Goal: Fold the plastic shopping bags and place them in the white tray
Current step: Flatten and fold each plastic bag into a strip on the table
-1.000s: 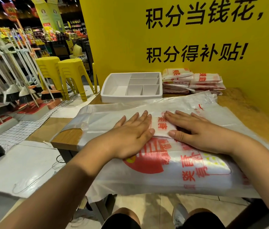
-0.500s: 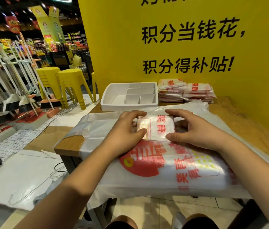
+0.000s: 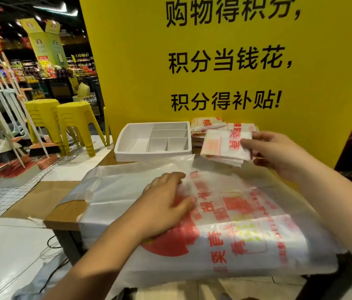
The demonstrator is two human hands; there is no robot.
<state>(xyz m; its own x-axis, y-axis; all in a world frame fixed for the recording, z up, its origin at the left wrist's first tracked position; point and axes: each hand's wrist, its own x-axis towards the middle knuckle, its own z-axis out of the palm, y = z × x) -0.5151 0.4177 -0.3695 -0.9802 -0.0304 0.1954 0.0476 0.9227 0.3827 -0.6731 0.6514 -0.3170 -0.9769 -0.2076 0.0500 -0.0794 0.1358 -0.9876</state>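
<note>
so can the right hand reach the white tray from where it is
Probably yes: the right hand holds the folded bag just to the right of the white tray, and nothing stands between them.

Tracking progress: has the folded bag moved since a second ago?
Yes: the right hand has carried the folded bag away and rightward, now beside the white tray.

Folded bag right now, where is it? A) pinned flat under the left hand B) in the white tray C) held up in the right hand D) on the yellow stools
C: the right hand pinches the folded bag in the air, right of the white tray.
</note>
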